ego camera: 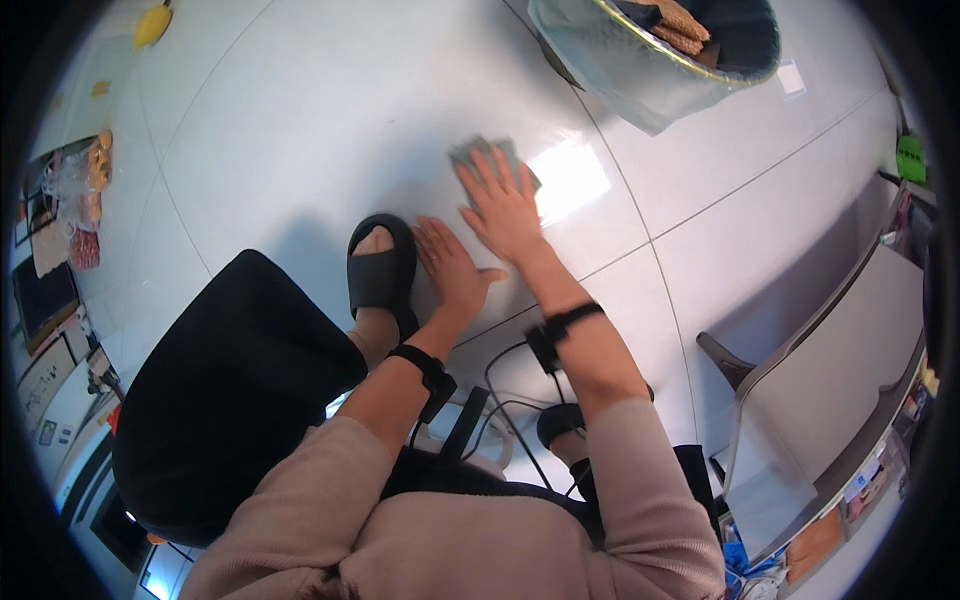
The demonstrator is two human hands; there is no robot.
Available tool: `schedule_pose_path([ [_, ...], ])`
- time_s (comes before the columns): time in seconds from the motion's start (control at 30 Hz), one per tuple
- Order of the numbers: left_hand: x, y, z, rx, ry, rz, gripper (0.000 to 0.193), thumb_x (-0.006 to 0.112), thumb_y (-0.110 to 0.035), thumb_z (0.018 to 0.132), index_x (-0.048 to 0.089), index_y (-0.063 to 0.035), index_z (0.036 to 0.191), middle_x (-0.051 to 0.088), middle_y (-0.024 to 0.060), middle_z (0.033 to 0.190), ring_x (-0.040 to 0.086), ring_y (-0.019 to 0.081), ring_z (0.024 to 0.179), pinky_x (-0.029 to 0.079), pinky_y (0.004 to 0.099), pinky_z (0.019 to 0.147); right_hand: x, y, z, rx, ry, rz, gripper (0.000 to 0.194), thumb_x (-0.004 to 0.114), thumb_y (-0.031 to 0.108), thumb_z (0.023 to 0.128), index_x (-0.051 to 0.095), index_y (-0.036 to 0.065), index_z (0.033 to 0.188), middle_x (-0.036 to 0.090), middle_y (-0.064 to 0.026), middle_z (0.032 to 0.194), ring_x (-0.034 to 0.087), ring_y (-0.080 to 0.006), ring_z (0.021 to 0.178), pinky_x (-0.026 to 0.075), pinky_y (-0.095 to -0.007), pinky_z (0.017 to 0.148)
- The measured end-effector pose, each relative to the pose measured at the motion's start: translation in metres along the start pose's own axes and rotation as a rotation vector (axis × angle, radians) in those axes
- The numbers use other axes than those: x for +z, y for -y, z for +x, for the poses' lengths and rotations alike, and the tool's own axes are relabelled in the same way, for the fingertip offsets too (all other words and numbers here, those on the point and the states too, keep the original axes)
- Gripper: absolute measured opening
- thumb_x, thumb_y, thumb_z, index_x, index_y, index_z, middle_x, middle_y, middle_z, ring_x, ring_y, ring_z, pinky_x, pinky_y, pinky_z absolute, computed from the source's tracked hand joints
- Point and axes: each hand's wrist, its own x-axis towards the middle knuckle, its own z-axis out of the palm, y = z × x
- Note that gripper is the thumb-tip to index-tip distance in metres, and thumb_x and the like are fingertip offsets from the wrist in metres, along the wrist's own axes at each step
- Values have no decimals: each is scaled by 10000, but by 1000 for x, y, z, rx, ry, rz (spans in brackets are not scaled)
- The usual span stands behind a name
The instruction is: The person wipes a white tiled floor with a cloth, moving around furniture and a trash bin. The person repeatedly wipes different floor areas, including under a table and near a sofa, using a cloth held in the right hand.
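My right hand lies palm down with spread fingers on a grey-green cloth, which is against the white tiled floor; the cloth's edges look blurred. Below and left of it, my left hand holds nothing, its fingers pointing up the picture beside a black slide sandal on my foot. Whether that palm touches the floor I cannot tell. A black strap with a small device and cable circles each forearm.
A lined waste bin with brown pieces inside stands at the upper right. At the right is a grey-white panel with a curved edge and a leg. Cables hang between my arms. A yellow object is at the upper left.
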Motion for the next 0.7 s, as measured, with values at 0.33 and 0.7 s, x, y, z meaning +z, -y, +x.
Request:
schedule_pose_path([
  [0.33, -13, -9, 3, -69, 203, 121, 1470, 907, -424, 534, -114, 130, 1435, -148, 360, 1509, -117, 529, 1402, 43, 572, 1151, -18, -29, -38, 141, -1, -127, 659, 487, 426, 946, 257, 174, 1510, 138, -102, 1591, 88, -353, 1462, 99, -597, 1136],
  [0.7, 0, -6, 0, -57, 107, 197, 1372, 896, -390, 540, 10, 155, 1435, -36, 357, 1522, -33, 541, 1408, 118, 591, 1138, 14, 35, 188, 30, -27, -289, 634, 306, 498, 986, 225, 175, 1526, 112, -66, 1605, 52, -316, 1474, 76, -562, 1155],
])
